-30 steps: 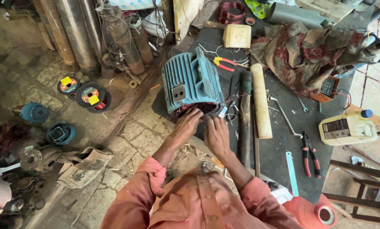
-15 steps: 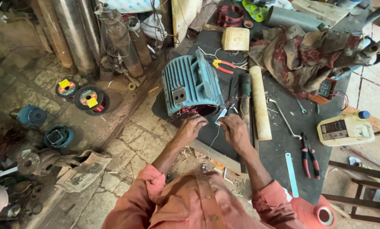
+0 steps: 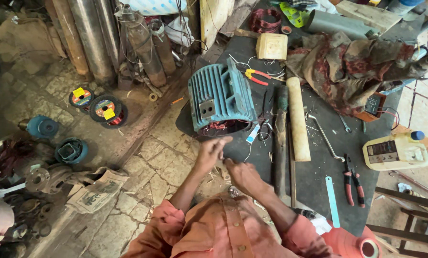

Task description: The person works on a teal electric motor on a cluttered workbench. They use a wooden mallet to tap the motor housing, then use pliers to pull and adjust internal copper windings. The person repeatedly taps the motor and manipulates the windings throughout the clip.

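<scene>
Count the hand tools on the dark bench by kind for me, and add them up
Pliers: 2, one red-and-yellow pair, one red-handled pair
Wooden-handled hammer: 1
Bent metal rod: 1
Small spanner: 1
Total: 5

Red pliers [image 3: 353, 184]; yellow meter [image 3: 395, 152]

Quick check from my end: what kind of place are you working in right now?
Most likely a motor rewinding or repair workshop: a teal motor housing with exposed copper windings, wire spools on the floor, pliers on the dark workbench.
</scene>
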